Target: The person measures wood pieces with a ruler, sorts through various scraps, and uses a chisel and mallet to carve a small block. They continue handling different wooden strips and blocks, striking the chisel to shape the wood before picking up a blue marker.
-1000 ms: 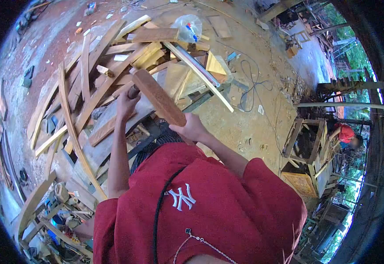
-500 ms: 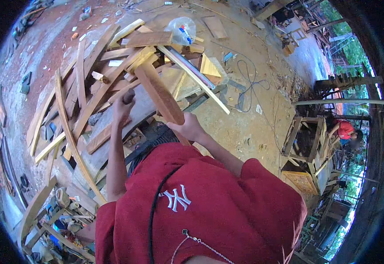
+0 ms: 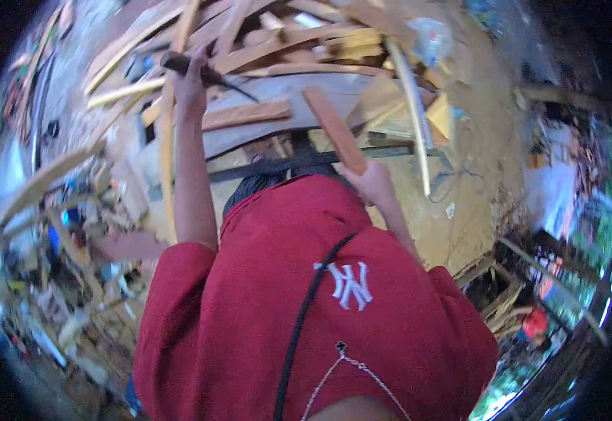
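Note:
My left hand [image 3: 190, 78] is raised at the upper left, its fingers wrapped round a dark-handled tool [image 3: 216, 77]. The tool's thin shaft tapers to a point toward the right; motion blur hides its exact kind. Nearer my body, my right hand [image 3: 376, 184] grips the lower end of a reddish-brown wooden board [image 3: 334, 130], which slants up and to the left. The tool's tip and the board are apart. Below the tool, another brown board [image 3: 246, 114] lies on a wide grey plank [image 3: 225, 138].
Beyond my hands lies a pile of wooden offcuts, with a long pale strip [image 3: 411, 116] on its right and a clear plastic bag [image 3: 432, 42] behind. Curved wood pieces [image 3: 32, 182] stand at left. A wooden frame [image 3: 492, 288] and a person in red [image 3: 534, 323] are at right.
The view has swung, so the pile sits higher. My left hand has moved up and away from the board, showing the tool's shaft. The board no longer rests against the pile's yellow wood.

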A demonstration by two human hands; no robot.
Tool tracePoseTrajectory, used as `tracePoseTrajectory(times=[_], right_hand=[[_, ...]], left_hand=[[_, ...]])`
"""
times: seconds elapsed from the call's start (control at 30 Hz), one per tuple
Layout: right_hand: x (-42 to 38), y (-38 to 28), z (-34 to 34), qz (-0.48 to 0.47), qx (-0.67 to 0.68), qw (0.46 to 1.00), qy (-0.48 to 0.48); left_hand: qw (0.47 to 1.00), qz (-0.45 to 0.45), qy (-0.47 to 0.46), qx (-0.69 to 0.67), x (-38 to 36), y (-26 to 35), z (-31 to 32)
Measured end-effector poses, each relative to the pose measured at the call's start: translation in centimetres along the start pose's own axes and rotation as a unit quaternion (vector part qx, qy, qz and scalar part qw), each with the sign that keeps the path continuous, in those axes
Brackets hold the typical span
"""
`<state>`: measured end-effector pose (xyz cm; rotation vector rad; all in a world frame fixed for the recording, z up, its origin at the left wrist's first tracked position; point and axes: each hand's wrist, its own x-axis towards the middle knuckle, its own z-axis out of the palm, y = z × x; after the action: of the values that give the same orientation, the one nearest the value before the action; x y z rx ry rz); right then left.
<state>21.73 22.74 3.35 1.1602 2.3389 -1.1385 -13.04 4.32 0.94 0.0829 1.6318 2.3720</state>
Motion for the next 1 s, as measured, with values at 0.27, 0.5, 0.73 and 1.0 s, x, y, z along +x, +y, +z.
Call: tracePoseTrajectory(times=[0.27,0.5,0.73,1.0], right_hand=[[2.8,-0.4,3.0,-0.074,-0.209,0.969,-0.106],[4.1,-0.8,3.4,-0.062,-0.236,0.967,-0.079],[4.7,-1.6,2.4,-0.069,-0.255,0.961,-0.079],[5.0,-1.4,2.5,-0.067,-0.269,0.958,-0.074]], left_hand=[[0.970,0.105,0.070,0.209,-4.7,1.8,-6.2],[0.942,0.149,0.279,0.111,-5.8,0.5,-8.9],[0.956,0.119,0.266,0.005,-4.8,0.5,-11.1],[0.988,0.082,0.056,-0.116,-3.9,-1.2,-4.6]])
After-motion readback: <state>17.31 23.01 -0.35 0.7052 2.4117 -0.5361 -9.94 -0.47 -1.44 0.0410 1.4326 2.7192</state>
